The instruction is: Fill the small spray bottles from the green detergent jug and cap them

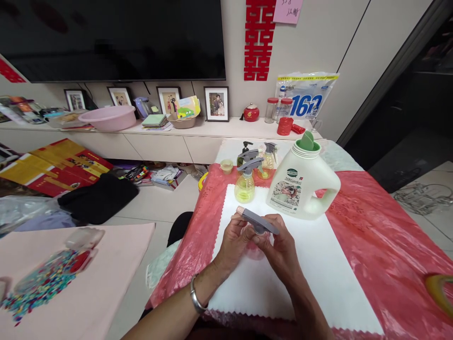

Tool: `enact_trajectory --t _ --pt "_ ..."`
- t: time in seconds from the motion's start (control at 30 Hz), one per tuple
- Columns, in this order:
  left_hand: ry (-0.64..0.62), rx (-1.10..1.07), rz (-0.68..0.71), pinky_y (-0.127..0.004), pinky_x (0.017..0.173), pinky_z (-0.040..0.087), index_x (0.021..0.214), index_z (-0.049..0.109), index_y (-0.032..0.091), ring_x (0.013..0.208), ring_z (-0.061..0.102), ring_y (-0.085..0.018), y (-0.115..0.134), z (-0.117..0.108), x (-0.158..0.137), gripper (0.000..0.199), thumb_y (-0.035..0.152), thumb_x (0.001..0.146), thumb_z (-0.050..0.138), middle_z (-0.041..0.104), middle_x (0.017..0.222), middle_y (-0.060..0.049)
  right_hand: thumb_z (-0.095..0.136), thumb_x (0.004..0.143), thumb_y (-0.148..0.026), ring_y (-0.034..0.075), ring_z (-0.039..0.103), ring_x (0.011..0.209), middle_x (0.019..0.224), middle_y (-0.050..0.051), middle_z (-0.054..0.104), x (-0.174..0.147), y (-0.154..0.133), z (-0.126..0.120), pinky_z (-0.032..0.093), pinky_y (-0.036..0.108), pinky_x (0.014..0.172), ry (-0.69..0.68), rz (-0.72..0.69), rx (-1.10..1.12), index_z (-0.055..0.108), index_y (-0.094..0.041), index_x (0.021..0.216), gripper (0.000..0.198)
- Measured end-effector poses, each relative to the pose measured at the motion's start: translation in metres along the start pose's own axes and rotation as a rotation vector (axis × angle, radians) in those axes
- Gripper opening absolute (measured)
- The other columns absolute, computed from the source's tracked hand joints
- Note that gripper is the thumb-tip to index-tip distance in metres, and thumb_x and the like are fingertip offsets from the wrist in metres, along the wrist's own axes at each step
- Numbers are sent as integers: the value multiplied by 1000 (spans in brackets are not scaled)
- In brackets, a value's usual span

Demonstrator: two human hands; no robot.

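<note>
Both hands are closed around a pink see-through spray bottle point(255, 251) with a grey trigger head, above the white sheet point(262, 297). My left hand point(231, 241) grips it from the left, near its neck. From the other side my right hand point(283, 245) holds it, thumb by the neck under the grey head. Just beyond stands a yellow-tinted spray bottle point(245, 189) with a grey head. A large pale detergent jug point(300, 174) with a green cap piece point(307, 141) in its mouth stands to the right. My fingers cover much of the pink bottle.
Behind are another spray bottle point(268, 163), a black pump bottle point(247, 147) and a small cup point(226, 166). Red plastic point(364, 212) covers the table. At far right lies a roll of tape point(439, 290). Colourful small pieces point(49, 283) lie on a pink surface at left.
</note>
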State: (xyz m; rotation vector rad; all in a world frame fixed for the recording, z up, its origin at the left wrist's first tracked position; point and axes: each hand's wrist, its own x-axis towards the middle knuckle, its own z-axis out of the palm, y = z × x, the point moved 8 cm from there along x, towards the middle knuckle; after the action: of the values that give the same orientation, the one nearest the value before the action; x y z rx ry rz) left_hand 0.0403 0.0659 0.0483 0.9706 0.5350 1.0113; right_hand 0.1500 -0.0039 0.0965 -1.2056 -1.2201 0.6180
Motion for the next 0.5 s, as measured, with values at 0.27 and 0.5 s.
enact_trajectory --t 0.27,0.5 --pt "1 19 12 -31 88 51 105 67 20 91 67 -17 1 1 -1 43 49 78 84 73 101 -4 66 103 -41 16 52 97 103 5 53 0 0 -2 44 23 82 -81 -43 55 71 -21 106 21" --pt "63 9 -66 -28 76 51 95 67 19 79 65 -15 8 4 -2 47 57 75 84 71 87 -1 77 93 -48 18 56 95 102 6 55 -4 5 -4 47 25 81 117 -7 -35 70 -19 103 32"
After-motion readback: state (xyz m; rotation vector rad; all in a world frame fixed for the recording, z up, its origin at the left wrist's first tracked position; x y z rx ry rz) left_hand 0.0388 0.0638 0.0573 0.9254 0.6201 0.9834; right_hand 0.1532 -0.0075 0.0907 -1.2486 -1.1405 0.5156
